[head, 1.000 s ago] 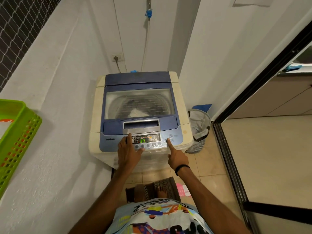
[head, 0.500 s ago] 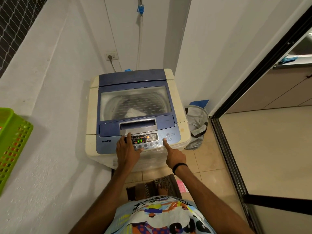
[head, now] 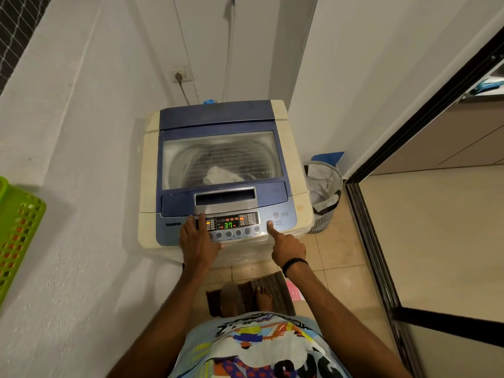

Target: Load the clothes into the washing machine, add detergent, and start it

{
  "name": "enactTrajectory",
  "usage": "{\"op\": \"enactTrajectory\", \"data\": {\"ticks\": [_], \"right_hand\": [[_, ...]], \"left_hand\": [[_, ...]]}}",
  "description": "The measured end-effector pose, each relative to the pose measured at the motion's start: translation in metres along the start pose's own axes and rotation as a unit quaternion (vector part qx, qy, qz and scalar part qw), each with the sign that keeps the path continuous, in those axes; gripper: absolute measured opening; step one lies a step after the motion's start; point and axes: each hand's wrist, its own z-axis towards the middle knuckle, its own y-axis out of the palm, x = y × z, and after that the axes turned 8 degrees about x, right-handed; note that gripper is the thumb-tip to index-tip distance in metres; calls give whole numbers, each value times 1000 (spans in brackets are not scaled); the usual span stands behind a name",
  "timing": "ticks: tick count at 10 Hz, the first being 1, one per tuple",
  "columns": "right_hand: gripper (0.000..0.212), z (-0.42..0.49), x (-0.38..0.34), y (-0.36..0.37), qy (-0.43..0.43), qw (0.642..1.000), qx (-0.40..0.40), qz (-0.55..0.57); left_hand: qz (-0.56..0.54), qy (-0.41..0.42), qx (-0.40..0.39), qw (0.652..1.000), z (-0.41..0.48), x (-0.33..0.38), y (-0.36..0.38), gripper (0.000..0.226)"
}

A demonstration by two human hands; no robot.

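The top-loading washing machine [head: 291, 148] stands in front of me, cream with a blue lid that is closed. Through the lid window [head: 221, 156] I see clothes [head: 221, 175] in the drum, one piece white. The control panel [head: 231, 222] is lit and its display reads 37. My left hand [head: 197, 241] lies flat on the panel's left end, fingers spread, holding nothing. My right hand [head: 286, 246] has its index finger stretched out, the tip on the start/pause button [head: 270, 223], the other fingers curled. No detergent is in view.
A green plastic basket [head: 19, 236] sits on the white ledge at the left. A laundry bag [head: 324, 192] stands on the floor right of the machine. A black sliding door frame [head: 376, 255] runs along the right. A striped mat [head: 253, 293] lies under my feet.
My right index finger has moved slightly up onto the start/pause button. The camera has shifted a little; my left hand stays on the panel.
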Motion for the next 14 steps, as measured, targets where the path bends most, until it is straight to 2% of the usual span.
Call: {"op": "enactTrajectory", "data": {"ticks": [4,7,11,13,14], "right_hand": [[85,-3,-3,2,0,1000,11,0],[88,-22,-9,15,17,995,51,82],[78,-16,-24,7,2,993,64,99],[55,-15,-40,-6,-37,979,162,120],[53,1,-51,-26,-61,961,221,153]], "left_hand": [[-5,-10,0,1000,1,-3,3,109],[-19,0,-14,1000,-1,-6,-2,108],[-80,-12,28,996,-5,-15,-16,80],[-119,13,103,987,2,-18,-25,70],[-160,29,162,973,12,-3,-49,67]]}}
